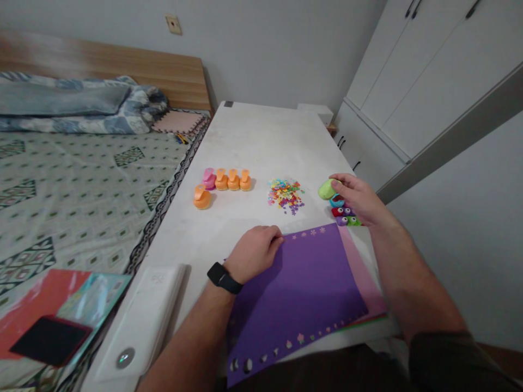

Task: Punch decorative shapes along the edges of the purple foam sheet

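My right hand point(356, 195) grips a light green craft punch point(326, 189), held just above a cluster of small punches point(344, 212) in red, purple, blue and green, some with eye-like knobs. My left hand point(256, 251), a black watch on its wrist, has its fingers closed at the far edge of a purple sheet of paper point(302, 288). Small shapes, among them flowers and a star, are cut along the sheet's far and near edges. Beneath it, a pink sheet point(362, 272) shows on the right.
A pile of coloured paper confetti point(286, 195) lies mid-table. Several orange punches point(233, 180) and a pink punch point(208, 178) stand left of it. A long white device point(141, 321) rests along the left table edge. A bed with a dark phone point(51, 340) adjoins; cabinets are at right.
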`<state>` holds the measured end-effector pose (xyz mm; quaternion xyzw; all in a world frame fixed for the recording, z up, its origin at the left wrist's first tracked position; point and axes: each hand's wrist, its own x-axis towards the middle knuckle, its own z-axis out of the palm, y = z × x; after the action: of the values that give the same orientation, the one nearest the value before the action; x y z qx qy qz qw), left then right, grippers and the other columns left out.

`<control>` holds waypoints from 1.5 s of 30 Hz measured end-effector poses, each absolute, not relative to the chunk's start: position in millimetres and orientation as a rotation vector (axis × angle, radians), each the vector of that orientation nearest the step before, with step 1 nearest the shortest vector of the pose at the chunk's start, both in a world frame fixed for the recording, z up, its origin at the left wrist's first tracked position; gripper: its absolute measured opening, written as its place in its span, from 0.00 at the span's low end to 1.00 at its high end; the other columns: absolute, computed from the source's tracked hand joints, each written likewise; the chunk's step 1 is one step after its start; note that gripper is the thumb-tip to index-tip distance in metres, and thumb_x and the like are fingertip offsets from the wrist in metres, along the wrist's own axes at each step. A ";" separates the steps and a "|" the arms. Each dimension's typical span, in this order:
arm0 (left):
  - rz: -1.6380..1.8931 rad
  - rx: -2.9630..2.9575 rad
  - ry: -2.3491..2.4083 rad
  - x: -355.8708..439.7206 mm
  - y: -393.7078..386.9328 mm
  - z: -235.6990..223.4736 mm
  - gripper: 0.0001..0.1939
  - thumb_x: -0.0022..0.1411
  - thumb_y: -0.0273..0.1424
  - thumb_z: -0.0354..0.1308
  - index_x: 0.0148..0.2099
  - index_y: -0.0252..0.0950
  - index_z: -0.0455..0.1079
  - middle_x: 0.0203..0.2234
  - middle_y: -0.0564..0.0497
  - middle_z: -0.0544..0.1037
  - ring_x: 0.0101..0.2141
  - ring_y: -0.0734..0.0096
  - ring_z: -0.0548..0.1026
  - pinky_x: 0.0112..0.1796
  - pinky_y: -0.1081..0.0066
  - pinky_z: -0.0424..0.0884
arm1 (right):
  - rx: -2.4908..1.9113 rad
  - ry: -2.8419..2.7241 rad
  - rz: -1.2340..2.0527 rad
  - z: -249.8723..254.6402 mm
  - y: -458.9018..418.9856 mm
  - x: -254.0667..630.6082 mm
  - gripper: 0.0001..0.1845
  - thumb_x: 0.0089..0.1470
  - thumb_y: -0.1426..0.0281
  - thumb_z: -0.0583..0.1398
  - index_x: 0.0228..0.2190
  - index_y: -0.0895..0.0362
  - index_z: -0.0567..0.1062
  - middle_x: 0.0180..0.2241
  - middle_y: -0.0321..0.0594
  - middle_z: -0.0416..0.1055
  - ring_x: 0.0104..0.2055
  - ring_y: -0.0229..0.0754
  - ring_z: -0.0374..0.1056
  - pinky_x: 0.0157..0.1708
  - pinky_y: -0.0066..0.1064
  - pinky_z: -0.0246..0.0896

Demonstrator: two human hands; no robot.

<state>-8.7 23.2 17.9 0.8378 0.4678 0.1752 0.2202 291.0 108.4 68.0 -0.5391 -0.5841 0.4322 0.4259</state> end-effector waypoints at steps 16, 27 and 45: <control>0.477 2.319 1.286 -9.8 27.0 14.9 0.13 0.73 0.36 0.50 0.40 0.38 0.73 0.33 0.48 0.79 0.35 0.65 0.75 0.38 0.67 0.67 | -1.318 -1.514 1.281 35.8 67.8 323.2 0.25 0.58 0.51 0.64 0.51 0.52 0.79 0.38 0.41 0.74 0.37 0.43 0.68 0.36 0.35 0.61; 0.496 2.301 1.255 -8.8 27.3 19.6 0.14 0.73 0.36 0.50 0.39 0.38 0.74 0.31 0.48 0.79 0.33 0.67 0.75 0.36 0.69 0.65 | -1.292 -1.646 1.367 36.0 66.0 316.4 0.24 0.58 0.52 0.64 0.49 0.55 0.79 0.38 0.41 0.75 0.40 0.44 0.69 0.42 0.35 0.62; 0.495 2.301 1.242 -8.4 26.6 18.6 0.13 0.72 0.35 0.51 0.39 0.38 0.74 0.32 0.49 0.79 0.33 0.68 0.75 0.35 0.69 0.65 | -1.266 -1.655 1.512 30.0 67.5 315.7 0.24 0.56 0.54 0.66 0.48 0.56 0.80 0.34 0.39 0.76 0.35 0.41 0.68 0.38 0.33 0.60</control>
<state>-8.4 26.6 18.6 0.8399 0.4533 0.1806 0.2377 315.7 67.5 30.0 -0.4721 -0.6173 0.5637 0.2798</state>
